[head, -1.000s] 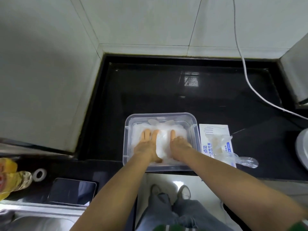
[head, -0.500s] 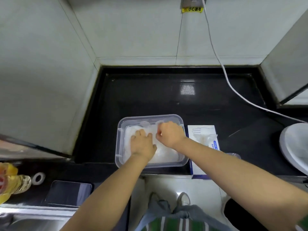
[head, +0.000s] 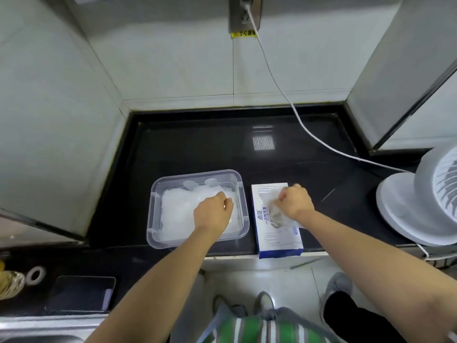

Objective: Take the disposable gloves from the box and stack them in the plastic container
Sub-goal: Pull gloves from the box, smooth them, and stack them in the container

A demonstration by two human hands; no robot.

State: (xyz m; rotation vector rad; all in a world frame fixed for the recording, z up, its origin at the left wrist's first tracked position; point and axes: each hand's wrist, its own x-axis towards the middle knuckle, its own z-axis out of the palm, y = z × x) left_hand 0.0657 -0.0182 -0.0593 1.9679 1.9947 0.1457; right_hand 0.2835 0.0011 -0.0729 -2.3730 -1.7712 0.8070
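right hand pinches a glove at the glove box slot; left hand lies curled on the glove stack in the plastic container, grip unclear. a sharp tug could drag several out or slide the box off the worktop

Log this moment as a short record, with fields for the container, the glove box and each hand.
container: clear plastic container on black countertop, holds stack of gloves
box: glove box beside it, on its right
left hand: left hand over the stack, fingers curled; grip unclear
right hand: right hand pinches a glove at the box opening
stage: that glove not yet out of the box
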